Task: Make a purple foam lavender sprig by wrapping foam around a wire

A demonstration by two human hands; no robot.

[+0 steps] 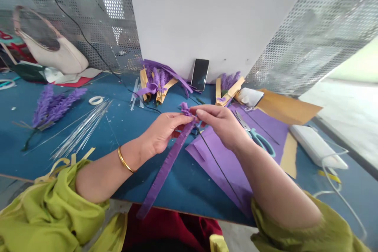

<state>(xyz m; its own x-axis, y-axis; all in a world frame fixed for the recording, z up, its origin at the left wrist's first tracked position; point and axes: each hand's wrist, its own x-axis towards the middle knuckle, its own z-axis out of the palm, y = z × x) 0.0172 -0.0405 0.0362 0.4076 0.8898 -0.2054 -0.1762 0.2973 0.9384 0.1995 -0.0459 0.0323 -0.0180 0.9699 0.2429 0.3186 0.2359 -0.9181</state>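
At the frame's centre, the left hand [161, 130] and right hand [222, 125] are pinching a purple strip [165, 167] below a flower tip [185, 108]; winding seems to be the step, the next turn calling for tautness. The tip is pointing upper left, the dark stem's [219, 165] long axis running lower right, the strip trailing lower left.
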